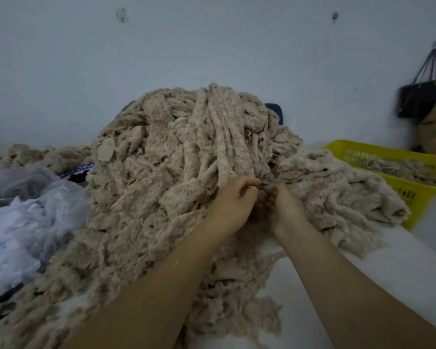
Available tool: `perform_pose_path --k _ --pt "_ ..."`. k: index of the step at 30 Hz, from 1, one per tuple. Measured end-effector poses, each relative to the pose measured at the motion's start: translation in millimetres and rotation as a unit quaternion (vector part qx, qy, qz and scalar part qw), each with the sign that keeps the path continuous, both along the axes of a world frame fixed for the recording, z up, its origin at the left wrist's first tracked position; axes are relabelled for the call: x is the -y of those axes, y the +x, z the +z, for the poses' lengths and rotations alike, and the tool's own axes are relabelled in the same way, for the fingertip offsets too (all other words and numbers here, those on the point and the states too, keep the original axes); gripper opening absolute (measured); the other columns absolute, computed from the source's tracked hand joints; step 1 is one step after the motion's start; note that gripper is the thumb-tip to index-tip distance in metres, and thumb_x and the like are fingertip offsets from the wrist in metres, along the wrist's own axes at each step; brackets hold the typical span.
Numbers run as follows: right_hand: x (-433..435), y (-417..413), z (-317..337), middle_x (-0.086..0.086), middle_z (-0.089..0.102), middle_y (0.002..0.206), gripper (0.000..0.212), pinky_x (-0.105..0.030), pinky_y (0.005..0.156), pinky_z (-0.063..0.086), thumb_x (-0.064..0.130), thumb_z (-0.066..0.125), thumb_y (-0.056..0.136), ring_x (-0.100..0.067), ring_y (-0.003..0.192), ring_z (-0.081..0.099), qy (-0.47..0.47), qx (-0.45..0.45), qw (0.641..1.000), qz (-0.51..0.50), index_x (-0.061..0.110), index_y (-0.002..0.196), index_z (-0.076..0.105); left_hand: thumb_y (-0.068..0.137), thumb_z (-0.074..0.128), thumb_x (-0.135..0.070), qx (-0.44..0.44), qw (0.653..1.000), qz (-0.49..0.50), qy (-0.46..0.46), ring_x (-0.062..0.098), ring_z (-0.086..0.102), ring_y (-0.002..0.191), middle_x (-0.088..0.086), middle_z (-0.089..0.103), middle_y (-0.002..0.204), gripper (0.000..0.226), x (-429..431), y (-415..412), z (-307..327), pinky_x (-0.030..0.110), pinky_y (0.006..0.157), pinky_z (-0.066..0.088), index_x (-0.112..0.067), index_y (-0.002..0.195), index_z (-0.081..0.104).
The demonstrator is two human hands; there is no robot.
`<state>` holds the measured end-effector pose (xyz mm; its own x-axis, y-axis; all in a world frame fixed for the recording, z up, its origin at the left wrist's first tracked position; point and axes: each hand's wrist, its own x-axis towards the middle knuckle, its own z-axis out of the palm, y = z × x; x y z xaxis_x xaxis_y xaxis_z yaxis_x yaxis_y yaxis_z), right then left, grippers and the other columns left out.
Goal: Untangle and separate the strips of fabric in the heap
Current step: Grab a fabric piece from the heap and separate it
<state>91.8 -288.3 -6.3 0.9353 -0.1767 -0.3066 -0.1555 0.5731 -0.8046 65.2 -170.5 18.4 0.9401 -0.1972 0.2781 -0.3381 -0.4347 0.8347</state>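
Ahead, the heap [161,185] fills the middle of the table and rises against the wall [212,46]; I find no passage through or behind it. My left hand [233,205] and right hand [285,210] sit close together on its front slope, fingers curled into the fabric. Left side blocked: plastic bags [35,197] lie against the heap. Right side: a yellow basket [378,147] adjoins the heap's spill (rim standing above the table). Open room: bare table [400,260] beside my right forearm.
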Motion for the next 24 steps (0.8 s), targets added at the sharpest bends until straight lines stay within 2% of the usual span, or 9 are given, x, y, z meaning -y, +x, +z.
perform_pose_path --k 5,9,12,13,15,17,19,21,24 --pt "18 27 0 -0.006 0.072 0.068 0.031 -0.023 0.046 0.049 0.021 0.042 0.098 -0.017 0.054 0.068 -0.044 0.007 0.997 0.061 0.01 0.083 0.068 0.102 0.043 -0.02 0.034 0.996 0.009 0.08 -0.003 0.048 0.098 -0.016 0.05 0.109 0.026 21 29 -4 0.005 0.075 0.035 -0.032 0.111 0.064" --pt "44 54 -16 -0.011 0.071 0.089 0.025 -0.026 0.054 0.056 0.015 0.044 0.1 -0.019 0.069 0.069 -0.043 0.003 0.992 0.118 0.004 0.09 0.063 0.103 0.042 -0.021 -0.022 0.991 0.046 0.123 0.001 0.05 0.091 -0.009 0.049 0.116 0.028 20 52 -24 0.004 0.067 0.037 -0.022 0.126 0.059" --pt "92 78 -14 -0.009 0.06 0.095 0.029 -0.036 0.05 0.052 0.031 0.041 0.102 -0.024 0.07 0.056 -0.084 -0.004 0.996 -0.027 0.012 0.095 0.062 0.104 0.042 -0.025 -0.07 0.989 0.078 0.105 0.001 0.054 0.076 -0.01 0.057 0.101 0.03 15 56 -39 0.014 0.061 0.045 -0.024 0.131 0.057" --pt "107 85 -11 -0.009 0.059 0.098 0.028 -0.043 0.054 0.055 0.035 0.041 0.099 -0.027 0.075 0.056 -0.096 -0.013 0.992 -0.085 0.016 0.102 0.062 0.104 0.042 -0.024 -0.07 0.989 0.09 0.092 0.004 0.056 0.073 -0.007 0.06 0.1 0.03 15 56 -44 0.018 0.06 0.045 -0.024 0.13 0.058" --pt "119 96 -7 -0.011 0.059 0.113 0.031 -0.057 0.079 0.055 0.036 0.038 0.093 -0.031 0.098 0.058 -0.161 -0.017 0.974 -0.156 0.024 0.111 0.06 0.104 0.042 -0.022 -0.039 0.99 0.116 0.07 0.009 0.059 0.072 0.0 0.066 0.103 0.029 16 54 -51 0.022 0.064 0.048 -0.022 0.125 0.062" --pt "100 93 0 -0.009 0.057 0.115 0.037 -0.043 0.093 0.048 0.035 0.035 0.091 -0.026 0.105 0.054 -0.262 0.04 0.947 -0.18 0.021 0.115 0.06 0.103 0.042 -0.021 -0.006 0.989 0.13 0.068 0.012 0.059 0.073 0.004 0.068 0.105 0.029 18 53 -56 0.025 0.07 0.05 -0.02 0.123 0.064" --pt "67 85 4 -0.002 0.053 0.107 0.033 -0.039 0.093 0.046 0.03 0.038 0.095 -0.023 0.105 0.052 -0.287 0.082 0.942 -0.15 0.018 0.117 0.059 0.103 0.042 -0.019 0.003 0.988 0.136 0.066 0.006 0.054 0.065 0.004 0.068 0.101 0.03 20 55 -57 0.023 0.063 0.044 -0.019 0.123 0.065" --pt "36 77 -4 -0.007 0.062 0.101 0.026 -0.05 0.094 0.05 0.025 0.04 0.097 -0.031 0.101 0.061 -0.273 0.088 0.957 -0.052 0.012 0.102 0.062 0.103 0.043 -0.015 0.022 0.988 0.142 0.055 0.0 0.052 0.062 0.001 0.068 0.098 0.029 20 53 -53 0.018 0.059 0.042 -0.018 0.12 0.066" --pt "3 62 -11 -0.004 0.065 0.105 0.032 -0.045 0.093 0.052 0.035 0.039 0.101 -0.027 0.103 0.063 -0.328 0.089 0.935 0.102 0.018 0.094 0.065 0.1 0.045 -0.007 0.08 0.987 0.142 0.017 -0.009 0.058 0.074 -0.012 0.065 0.091 0.029 20 43 -44 0.006 0.067 0.044 -0.017 0.11 0.07"
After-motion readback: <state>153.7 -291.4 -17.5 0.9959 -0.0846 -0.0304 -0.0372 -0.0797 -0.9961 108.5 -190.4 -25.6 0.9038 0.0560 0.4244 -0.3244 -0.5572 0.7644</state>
